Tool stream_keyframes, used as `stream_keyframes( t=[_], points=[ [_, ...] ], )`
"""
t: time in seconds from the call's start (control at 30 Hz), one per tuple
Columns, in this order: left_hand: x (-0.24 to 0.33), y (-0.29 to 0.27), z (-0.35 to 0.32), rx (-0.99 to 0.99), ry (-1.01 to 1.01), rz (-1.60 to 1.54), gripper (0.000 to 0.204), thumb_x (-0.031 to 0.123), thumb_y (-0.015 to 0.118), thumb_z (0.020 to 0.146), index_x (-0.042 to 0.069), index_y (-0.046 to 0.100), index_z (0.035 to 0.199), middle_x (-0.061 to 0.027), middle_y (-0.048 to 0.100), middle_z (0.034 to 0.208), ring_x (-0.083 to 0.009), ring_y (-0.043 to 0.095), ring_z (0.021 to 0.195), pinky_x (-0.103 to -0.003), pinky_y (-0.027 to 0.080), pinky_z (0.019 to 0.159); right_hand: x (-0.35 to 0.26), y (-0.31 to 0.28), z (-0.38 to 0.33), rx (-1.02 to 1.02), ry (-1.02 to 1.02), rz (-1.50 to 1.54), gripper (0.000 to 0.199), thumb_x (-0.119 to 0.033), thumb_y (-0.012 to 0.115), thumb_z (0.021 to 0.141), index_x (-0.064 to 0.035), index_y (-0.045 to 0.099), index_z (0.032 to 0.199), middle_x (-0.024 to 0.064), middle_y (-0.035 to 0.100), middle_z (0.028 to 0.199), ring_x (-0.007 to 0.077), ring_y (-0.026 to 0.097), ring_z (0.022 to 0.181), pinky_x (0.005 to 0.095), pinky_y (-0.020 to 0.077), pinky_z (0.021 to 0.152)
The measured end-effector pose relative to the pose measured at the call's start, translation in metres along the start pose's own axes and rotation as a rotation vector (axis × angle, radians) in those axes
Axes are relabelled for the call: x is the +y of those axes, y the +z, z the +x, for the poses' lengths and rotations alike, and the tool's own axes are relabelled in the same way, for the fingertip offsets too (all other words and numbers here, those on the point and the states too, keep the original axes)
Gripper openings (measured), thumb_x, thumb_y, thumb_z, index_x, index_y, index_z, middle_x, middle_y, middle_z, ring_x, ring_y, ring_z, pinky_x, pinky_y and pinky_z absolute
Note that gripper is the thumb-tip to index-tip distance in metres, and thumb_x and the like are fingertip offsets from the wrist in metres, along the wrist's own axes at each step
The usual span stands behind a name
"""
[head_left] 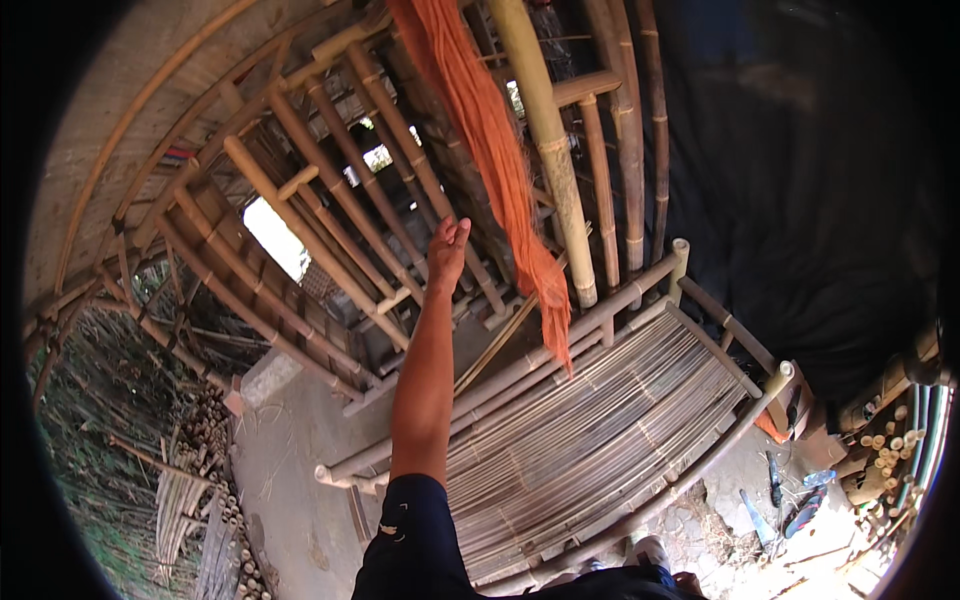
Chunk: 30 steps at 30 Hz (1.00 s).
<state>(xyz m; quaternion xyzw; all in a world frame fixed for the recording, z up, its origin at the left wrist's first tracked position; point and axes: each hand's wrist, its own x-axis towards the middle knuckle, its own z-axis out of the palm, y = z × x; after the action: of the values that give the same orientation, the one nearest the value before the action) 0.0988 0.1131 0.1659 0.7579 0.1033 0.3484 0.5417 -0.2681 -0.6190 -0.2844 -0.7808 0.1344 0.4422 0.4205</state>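
My left arm, in a dark sleeve, stretches up the middle of the view. My left hand (447, 252) is closed, fingers curled and thumb side to the right. Whatever it may hold is too small or hidden to make out. Behind it stand upright bamboo poles (412, 150). To its right an orange cloth (500, 165) with a frayed lower end hangs down, apart from the hand. A small patch of skin, perhaps my right hand (688, 582), shows at the lower edge; its fingers cannot be made out.
A slatted bamboo bench (600, 420) with a round-pole frame lies just ahead of my feet (650, 552). Black sheeting (800, 200) covers the right side. Cut bamboo pieces (885, 455) are piled at the lower right, near tools (775, 480) on the ground. More stacked bamboo (205, 450) lies at the left.
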Motion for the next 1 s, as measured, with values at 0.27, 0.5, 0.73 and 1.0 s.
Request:
stream_keyframes(
  t=[0.27,0.5,0.73,1.0],
  points=[
    [0.039,0.049,0.087,0.050,-0.115,0.186,0.124,0.062,0.078,0.073,0.001,0.009,0.155,-0.0264,0.025,0.156,-0.0374,0.027,0.145,-0.049,0.028,0.116,-0.065,-0.043,0.045,0.129,0.021,-0.109,0.011,-0.011,0.074,0.079,-0.0050,0.069,0.087,0.0046,0.063,0.065,0.0145,0.058,0.057,0.0308,0.0470,0.048],
    [-0.006,0.074,0.118,0.011,-0.116,0.019,0.110,0.038,0.082,0.079,0.013,0.009,0.158,-0.0165,0.034,0.155,-0.0308,0.037,0.141,-0.052,0.033,0.115,-0.065,-0.112,0.103,0.206,-0.046,-0.169,0.007,-0.010,0.074,0.081,-0.0081,0.069,0.086,-0.0014,0.059,0.062,0.0076,0.050,0.053,0.0268,0.0417,0.045],
    [0.015,0.124,0.075,-0.136,-0.113,-0.027,0.045,0.017,0.077,0.085,0.000,0.062,0.125,-0.0105,0.067,0.120,-0.0220,0.065,0.109,-0.040,0.053,0.095,-0.197,-0.177,0.178,0.458,-0.663,-0.216,0.022,-0.022,0.073,0.077,-0.0012,0.067,0.083,0.0188,0.068,0.079,0.0323,0.068,0.077,0.0403,0.0527,0.070],
    [0.062,0.154,-0.026,-0.073,-0.014,-0.496,0.050,0.015,0.079,0.084,0.002,0.055,0.125,-0.0071,0.066,0.114,-0.0192,0.064,0.107,-0.034,0.051,0.096,-0.571,-0.157,0.055,0.130,-1.202,0.007,0.031,-0.015,0.066,0.092,0.0011,0.061,0.118,0.0131,0.071,0.105,0.0220,0.068,0.095,0.0372,0.0539,0.082]
  ],
)
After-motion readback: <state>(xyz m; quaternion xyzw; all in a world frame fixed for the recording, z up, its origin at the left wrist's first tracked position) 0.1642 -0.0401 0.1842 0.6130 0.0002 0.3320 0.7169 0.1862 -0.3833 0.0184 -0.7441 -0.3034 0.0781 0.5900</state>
